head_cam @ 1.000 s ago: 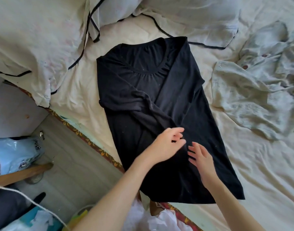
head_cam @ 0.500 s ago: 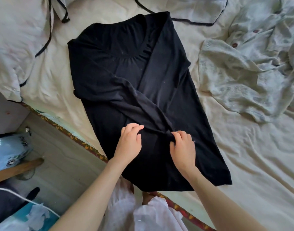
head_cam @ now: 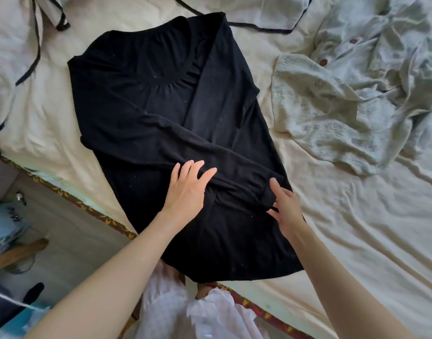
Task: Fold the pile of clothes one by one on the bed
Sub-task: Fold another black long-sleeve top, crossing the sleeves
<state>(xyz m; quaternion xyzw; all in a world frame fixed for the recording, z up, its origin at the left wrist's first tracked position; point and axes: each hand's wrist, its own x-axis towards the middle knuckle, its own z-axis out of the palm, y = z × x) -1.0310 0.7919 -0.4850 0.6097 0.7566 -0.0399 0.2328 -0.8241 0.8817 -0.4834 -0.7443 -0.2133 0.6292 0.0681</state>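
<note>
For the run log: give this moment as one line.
left hand: flat on sleeve | right hand: at cuff | black top: half folded

Black top point(head_cam: 141, 99) lies flat on the bed point(head_cam: 344, 241), centre frame, one sleeve point(head_cam: 234, 167) folded across the body toward lower right. Left hand point(head_cam: 188, 192) rests flat on the sleeve, fingers straight. Right hand point(head_cam: 287, 209) touches the cuff end, fingers extended. Crumpled pale shirt point(head_cam: 344, 101) at upper right.
</note>
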